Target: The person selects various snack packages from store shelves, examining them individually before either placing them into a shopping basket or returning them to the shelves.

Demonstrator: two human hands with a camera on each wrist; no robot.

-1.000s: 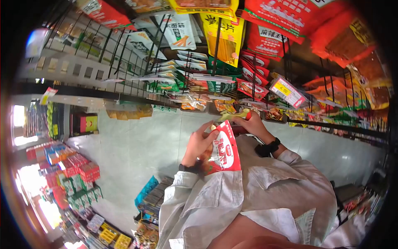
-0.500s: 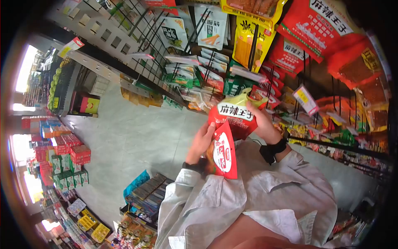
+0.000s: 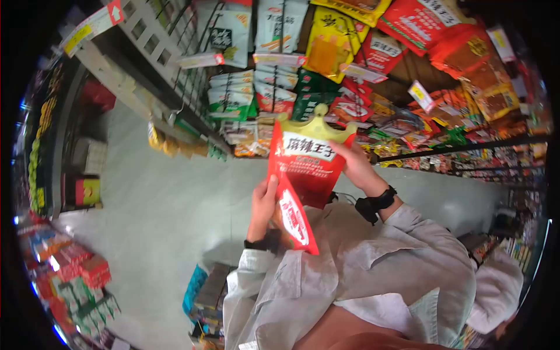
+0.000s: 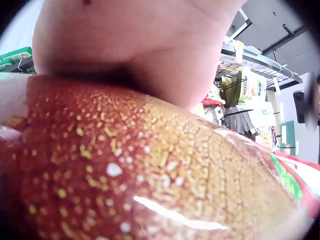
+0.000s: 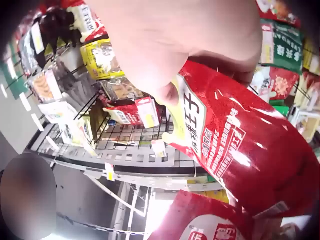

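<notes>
Right hand point(image 3: 356, 166) has the big red snack bag point(image 3: 312, 166) pinched at its upper edge, held up in front of the hanging rack point(image 3: 280, 87). Left hand point(image 3: 262, 204) clutches a smaller red packet point(image 3: 294, 219) just below, touching it. Both look light, crinkly and slick, so I'd grab by the sealed edges. Glossy pale shop floor point(image 3: 163, 198), packed shelves point(image 3: 76, 268) all round.
</notes>
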